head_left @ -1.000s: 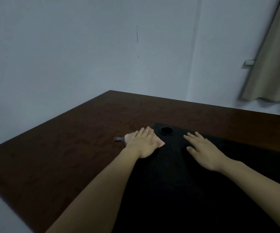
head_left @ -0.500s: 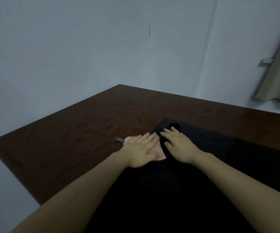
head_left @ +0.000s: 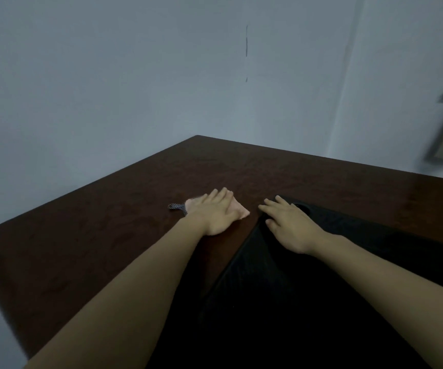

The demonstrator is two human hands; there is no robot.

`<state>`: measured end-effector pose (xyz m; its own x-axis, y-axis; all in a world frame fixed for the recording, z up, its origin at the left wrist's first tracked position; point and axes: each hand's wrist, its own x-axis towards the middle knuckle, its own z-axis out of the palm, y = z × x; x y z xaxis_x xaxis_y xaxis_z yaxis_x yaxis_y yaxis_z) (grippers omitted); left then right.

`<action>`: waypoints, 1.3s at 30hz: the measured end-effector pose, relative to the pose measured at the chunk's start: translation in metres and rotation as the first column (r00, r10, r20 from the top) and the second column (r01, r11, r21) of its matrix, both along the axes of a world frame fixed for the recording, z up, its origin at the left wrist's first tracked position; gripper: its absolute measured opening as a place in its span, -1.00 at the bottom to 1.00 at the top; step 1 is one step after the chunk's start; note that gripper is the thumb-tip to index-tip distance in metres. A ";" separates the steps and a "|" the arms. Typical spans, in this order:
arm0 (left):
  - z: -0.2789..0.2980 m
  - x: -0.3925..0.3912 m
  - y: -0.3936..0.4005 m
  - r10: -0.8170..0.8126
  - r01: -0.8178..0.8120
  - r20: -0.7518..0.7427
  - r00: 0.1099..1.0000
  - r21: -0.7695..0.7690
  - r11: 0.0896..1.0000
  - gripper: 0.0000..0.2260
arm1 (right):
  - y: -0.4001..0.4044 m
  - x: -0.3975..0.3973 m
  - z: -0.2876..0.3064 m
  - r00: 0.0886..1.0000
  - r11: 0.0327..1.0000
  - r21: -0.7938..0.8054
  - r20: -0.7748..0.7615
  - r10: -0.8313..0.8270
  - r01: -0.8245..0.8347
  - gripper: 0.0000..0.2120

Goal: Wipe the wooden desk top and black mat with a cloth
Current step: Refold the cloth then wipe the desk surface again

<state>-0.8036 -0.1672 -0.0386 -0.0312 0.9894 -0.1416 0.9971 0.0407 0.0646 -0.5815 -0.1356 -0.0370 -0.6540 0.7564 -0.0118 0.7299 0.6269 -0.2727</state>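
Dark wooden desk top (head_left: 108, 235), faint sheen; matt black mat (head_left: 308, 302) (finely ribbed); soft cloth (head_left: 241, 211).

Both bare forearms are stretched forward. The left hand (head_left: 216, 211) is laid flat, palm down, fingers straight and together. The right hand (head_left: 291, 225) is spread palm down just beside it, fingers slightly parted.

1 head view, worn high, facing forward-down over desk top (head_left: 124, 235), near, toward wall corner.
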 end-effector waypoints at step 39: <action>-0.001 -0.167 -0.010 -0.028 0.029 -0.025 0.999 0.029 0.999 -0.47 | 0.024 -0.093 0.006 0.990 0.990 -0.050 0.033 0.136 -0.134 -0.53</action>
